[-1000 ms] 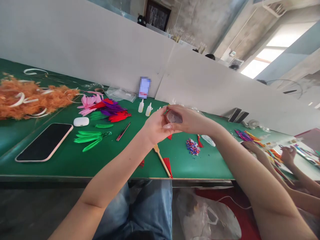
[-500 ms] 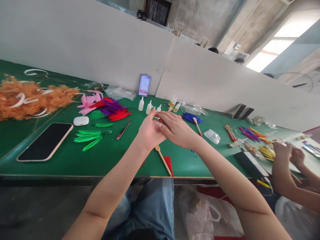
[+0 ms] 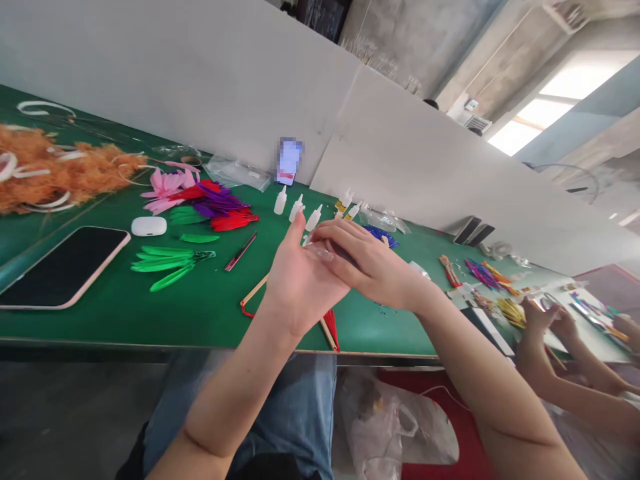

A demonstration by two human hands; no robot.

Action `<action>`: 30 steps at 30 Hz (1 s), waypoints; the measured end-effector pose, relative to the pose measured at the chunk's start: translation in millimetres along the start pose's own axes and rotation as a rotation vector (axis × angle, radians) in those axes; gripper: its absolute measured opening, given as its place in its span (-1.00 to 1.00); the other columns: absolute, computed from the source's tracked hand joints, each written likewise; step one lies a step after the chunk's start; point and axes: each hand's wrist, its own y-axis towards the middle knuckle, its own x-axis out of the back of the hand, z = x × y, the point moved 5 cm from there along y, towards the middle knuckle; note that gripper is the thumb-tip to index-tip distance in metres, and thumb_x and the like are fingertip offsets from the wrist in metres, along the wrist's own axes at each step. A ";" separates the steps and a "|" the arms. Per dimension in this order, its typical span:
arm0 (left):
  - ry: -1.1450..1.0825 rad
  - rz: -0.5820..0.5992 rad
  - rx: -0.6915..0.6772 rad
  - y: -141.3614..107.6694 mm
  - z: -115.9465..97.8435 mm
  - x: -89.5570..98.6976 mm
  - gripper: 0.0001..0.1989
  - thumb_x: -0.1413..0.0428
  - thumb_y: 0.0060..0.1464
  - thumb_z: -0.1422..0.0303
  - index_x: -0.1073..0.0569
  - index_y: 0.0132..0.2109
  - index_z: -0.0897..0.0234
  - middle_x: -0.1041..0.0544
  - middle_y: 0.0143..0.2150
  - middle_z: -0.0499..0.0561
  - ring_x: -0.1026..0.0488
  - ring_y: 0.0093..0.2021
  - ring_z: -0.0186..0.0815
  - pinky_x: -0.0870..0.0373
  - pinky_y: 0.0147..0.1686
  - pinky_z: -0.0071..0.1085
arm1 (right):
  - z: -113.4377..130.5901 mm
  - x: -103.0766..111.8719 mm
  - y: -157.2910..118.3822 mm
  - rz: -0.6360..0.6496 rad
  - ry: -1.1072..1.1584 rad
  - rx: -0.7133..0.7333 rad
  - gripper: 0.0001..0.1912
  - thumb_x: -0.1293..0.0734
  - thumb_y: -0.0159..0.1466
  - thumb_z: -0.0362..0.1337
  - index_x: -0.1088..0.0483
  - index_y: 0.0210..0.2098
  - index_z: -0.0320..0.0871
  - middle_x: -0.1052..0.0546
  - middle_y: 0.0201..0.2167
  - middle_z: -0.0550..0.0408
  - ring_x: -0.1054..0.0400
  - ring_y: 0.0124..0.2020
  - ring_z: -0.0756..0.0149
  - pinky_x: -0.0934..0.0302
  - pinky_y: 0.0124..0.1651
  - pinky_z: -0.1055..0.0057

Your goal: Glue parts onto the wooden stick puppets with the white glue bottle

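Observation:
My left hand [image 3: 305, 287] is held palm up above the table, thumb raised and fingers mostly hidden behind the other hand. Across its palm lies my right hand [image 3: 373, 260], fingers loosely extended and touching it. A small pale, translucent patch shows between the palms; I cannot tell what it is. Below them, partly covered, are a wooden stick [image 3: 328, 335] with a red tassel [image 3: 332, 325] and another thin wooden stick [image 3: 255, 289] with red cord. Small white dropper bottles [image 3: 313, 218] stand just beyond my fingers.
Green feathers [image 3: 163, 260], purple feathers [image 3: 220, 205], a red pen-like tool [image 3: 241, 251], a white case [image 3: 149, 226] and a phone [image 3: 65, 270] lie to the left. Blue feathers [image 3: 379, 235] are behind my right hand. A co-worker's hands [image 3: 545, 320] work at the right.
The view has shifted and tilted. My hands have come a little closer and lower, still pressed together, with the left palm turned more upward. The second wooden stick with red cord has come into view.

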 end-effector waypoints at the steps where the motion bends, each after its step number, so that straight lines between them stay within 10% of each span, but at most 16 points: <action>1: -0.001 0.016 -0.002 -3.4 0.8 -3.8 -0.53 0.24 0.24 0.05 -0.39 -0.15 0.29 -0.48 -0.23 0.03 -0.43 -0.02 -0.23 -0.39 -0.06 -0.35 | 3.6 3.2 0.1 -0.009 -0.004 0.011 -0.74 -0.06 0.38 -0.23 -0.27 -0.04 -0.12 -0.41 -0.05 -0.04 -0.26 -0.01 0.18 -0.17 0.06 0.17; 21: -0.058 0.207 0.025 -23.9 -0.6 -42.8 -0.42 0.34 0.18 -0.05 -0.41 -0.12 0.20 -0.35 0.13 -0.03 -0.17 0.24 0.00 -0.40 -0.02 -0.23 | 26.8 69.1 8.0 -0.143 0.091 -0.190 -0.62 -0.03 0.35 0.02 -0.40 -0.12 0.11 -0.48 -0.06 0.16 -0.37 -0.03 0.04 -0.33 -0.18 0.17; 30: -0.054 0.172 0.007 -9.1 -7.8 -29.3 -0.46 0.28 0.22 0.00 -0.39 -0.12 0.31 -0.36 0.11 0.06 -0.24 0.21 -0.05 -0.37 0.03 -0.22 | 20.5 52.3 20.6 -0.205 -0.029 -0.071 -0.69 -0.05 0.38 -0.16 -0.39 -0.14 -0.04 -0.46 -0.13 0.05 -0.36 -0.07 0.21 -0.28 -0.08 0.24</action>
